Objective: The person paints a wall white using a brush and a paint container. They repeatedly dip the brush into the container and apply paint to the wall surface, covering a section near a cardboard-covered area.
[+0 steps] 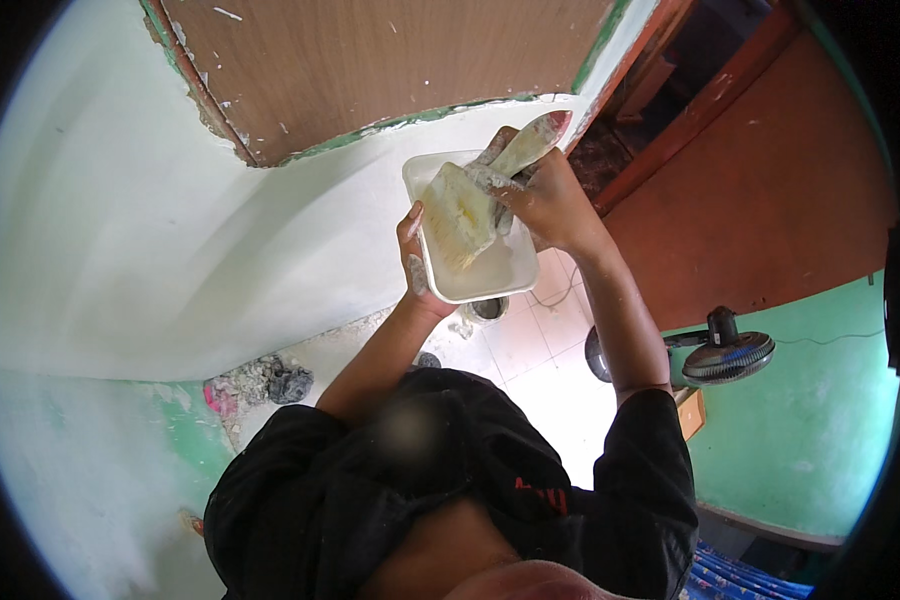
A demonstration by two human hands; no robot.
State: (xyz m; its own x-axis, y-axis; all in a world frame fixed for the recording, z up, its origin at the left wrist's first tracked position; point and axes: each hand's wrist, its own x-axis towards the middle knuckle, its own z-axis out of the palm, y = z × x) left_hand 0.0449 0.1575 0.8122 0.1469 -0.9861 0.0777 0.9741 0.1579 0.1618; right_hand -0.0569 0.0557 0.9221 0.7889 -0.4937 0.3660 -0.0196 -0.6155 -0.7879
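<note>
My left hand (416, 262) grips a white rectangular plastic tub (529, 279) by its left side, thumb and fingers smeared with a pale coating. Pale liquid lies in the bottom of the tub. My right hand (529, 184) holds a wide flat paintbrush (461, 214), its handle slanting up to the right and ending in a red tip. The bristles point down to the left, over the inside of the tub; whether they touch the liquid I cannot tell. White residue covers the brush and the right fingers.
A white-coated wall (292, 225) curves along the left, below a brown wooden panel (390, 52) with chipped green edges. A small bucket (487, 309) stands on the tiled floor. Rubble (255, 382) lies at the wall's foot. A black electric fan (727, 356) is at the right, near a reddish-brown panel (750, 202).
</note>
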